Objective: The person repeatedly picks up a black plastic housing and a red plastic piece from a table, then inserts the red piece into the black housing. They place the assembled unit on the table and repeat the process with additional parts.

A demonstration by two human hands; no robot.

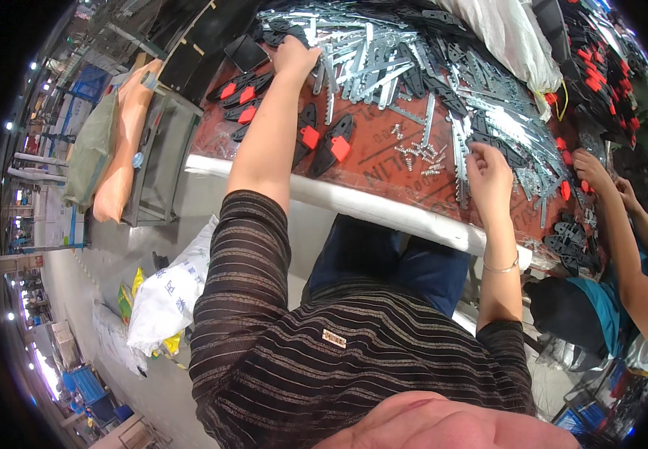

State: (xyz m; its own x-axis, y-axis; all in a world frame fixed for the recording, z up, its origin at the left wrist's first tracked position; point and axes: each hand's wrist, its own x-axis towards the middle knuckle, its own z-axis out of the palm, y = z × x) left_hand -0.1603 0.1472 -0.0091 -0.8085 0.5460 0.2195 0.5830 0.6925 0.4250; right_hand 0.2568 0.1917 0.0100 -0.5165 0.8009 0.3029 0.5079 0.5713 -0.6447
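My left hand (pixel 295 58) reaches to the far left of the red-brown work table, its fingers bent around a black plastic part (pixel 294 33). Beside that forearm lie several black plastic pieces with red tabs, one of them a long pointed piece (pixel 333 145). Toward the right of the table is my right hand (pixel 491 176), its fingers curled and thumb drawn in; whatever is between the fingertips is too small to tell. Just beyond it lies another black plastic part (pixel 497 144). Toothed metal strips (pixel 369 63) are heaped across the far side. A small pile of springs (pixel 423 158) lies between my hands.
A white padded edge (pixel 369 202) runs along the table's front. A white sack (pixel 507 37) lies at the far right. Another person's hand (pixel 592 170) works at the right, near stacked black parts (pixel 569 243). White bags (pixel 170 299) stand on the floor at left.
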